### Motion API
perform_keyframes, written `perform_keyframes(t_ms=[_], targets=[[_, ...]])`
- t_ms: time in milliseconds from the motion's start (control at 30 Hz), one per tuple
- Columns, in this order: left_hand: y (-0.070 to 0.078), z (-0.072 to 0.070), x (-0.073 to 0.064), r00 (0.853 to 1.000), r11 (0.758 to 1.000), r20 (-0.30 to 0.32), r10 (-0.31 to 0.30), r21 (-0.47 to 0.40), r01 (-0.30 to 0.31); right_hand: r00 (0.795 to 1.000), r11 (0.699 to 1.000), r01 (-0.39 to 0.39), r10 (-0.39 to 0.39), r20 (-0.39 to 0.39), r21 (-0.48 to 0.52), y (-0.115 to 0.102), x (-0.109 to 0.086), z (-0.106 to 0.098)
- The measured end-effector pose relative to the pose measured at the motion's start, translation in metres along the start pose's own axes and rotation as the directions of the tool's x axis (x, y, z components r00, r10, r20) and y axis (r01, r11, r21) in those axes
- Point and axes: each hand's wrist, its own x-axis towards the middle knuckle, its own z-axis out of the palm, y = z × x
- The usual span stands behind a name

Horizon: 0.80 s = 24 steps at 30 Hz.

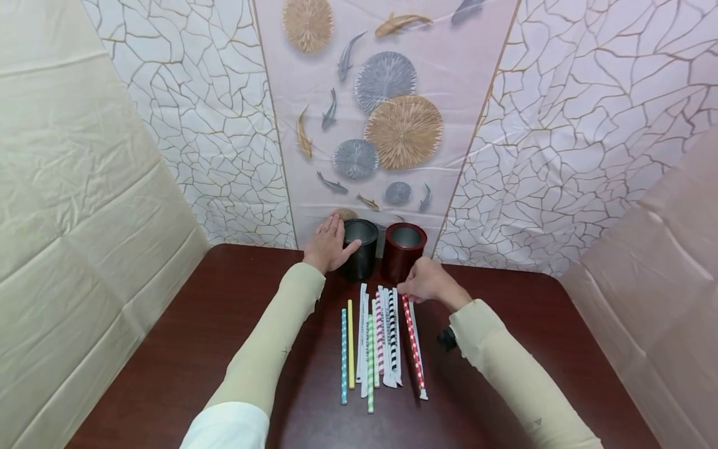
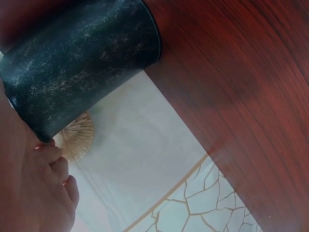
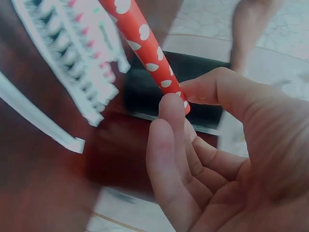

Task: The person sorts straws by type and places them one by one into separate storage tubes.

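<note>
In the head view my right hand [image 1: 429, 282] pinches the upper end of a red straw with white hearts [image 1: 414, 343] between thumb and fingers. The right wrist view shows that red straw [image 3: 152, 55] slanting up and left from my fingertips. At the back, my left hand [image 1: 327, 244] rests against the rim of a black cup [image 1: 359, 265], its thumb stretched across the rim. In the left wrist view the cup [image 2: 82, 63] lies beside my fingers. A dark red cup [image 1: 397, 265] stands right of the black one, near my right hand.
Several straws lie in a row on the dark brown table [image 1: 224, 324]: a blue straw [image 1: 344, 355], a yellow straw [image 1: 351, 343], a green striped straw [image 1: 370, 374] and wrapped ones, including a black-striped straw [image 1: 393, 330]. A patterned cloth [image 1: 404, 131] hangs behind.
</note>
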Motion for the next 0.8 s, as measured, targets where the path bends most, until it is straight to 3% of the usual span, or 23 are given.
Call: perform_keyframes(t_ms=[200,367,500,633,800], targets=[[-0.001,-0.001,-0.002,1.000,1.000,0.009,-0.008,0.010,0.008,0.998,0.996,0.056,-0.059,-0.038,-0.070,-0.031,-0.004,-0.036],[0.000,-0.002,-0.001,1.000,1.000,-0.004,0.003,0.004,-0.003,0.978,0.983,0.125,-0.145,-0.151,-0.133,-0.056,-0.010,-0.067],[0.000,-0.002,0.000,1.000,1.000,0.007,-0.001,0.027,0.000,0.938,0.968,0.191,-0.229,-0.258,-0.164,-0.076,-0.015,-0.087],[0.000,-0.003,-0.001,1.000,0.999,0.013,0.000,0.044,0.000,0.896,0.963,0.219,-0.262,-0.358,-0.157,-0.094,-0.021,-0.104],[0.001,-0.005,-0.002,1.000,0.999,0.014,-0.003,0.043,0.002,0.804,0.954,0.277,-0.295,-0.517,-0.114,-0.109,-0.024,-0.117]])
